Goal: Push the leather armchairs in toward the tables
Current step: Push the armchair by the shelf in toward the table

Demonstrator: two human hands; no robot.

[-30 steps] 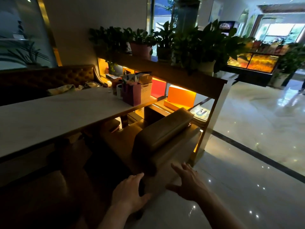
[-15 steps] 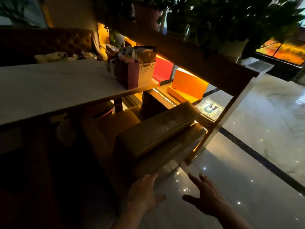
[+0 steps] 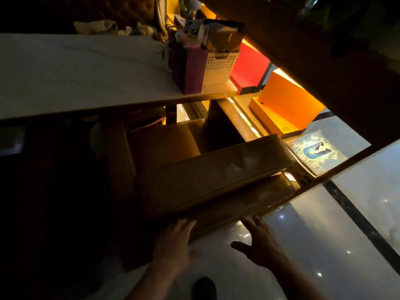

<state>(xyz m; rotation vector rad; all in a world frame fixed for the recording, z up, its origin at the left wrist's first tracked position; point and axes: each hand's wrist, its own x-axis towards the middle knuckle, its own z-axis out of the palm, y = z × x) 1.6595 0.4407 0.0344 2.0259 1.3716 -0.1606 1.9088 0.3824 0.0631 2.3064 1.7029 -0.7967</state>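
— Hands low in the head view: left hand (image 3: 176, 245) and right hand (image 3: 258, 241), fingers spread flat, at the armchair (image 3: 207, 180) back's lower edge; contact unclear.

— Position?

— Seat partly under the table (image 3: 71, 70), facing it.

— Risk?

— Uneven push could swing it into the divider frame (image 3: 320, 172) just beside it, likely.

— Axis?

— Backrest runs lower left to upper right.

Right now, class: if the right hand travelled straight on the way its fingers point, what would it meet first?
Most likely the back panel of the leather armchair. The right hand is open, fingertips aimed at its lower edge and very close; whether they already touch is unclear.
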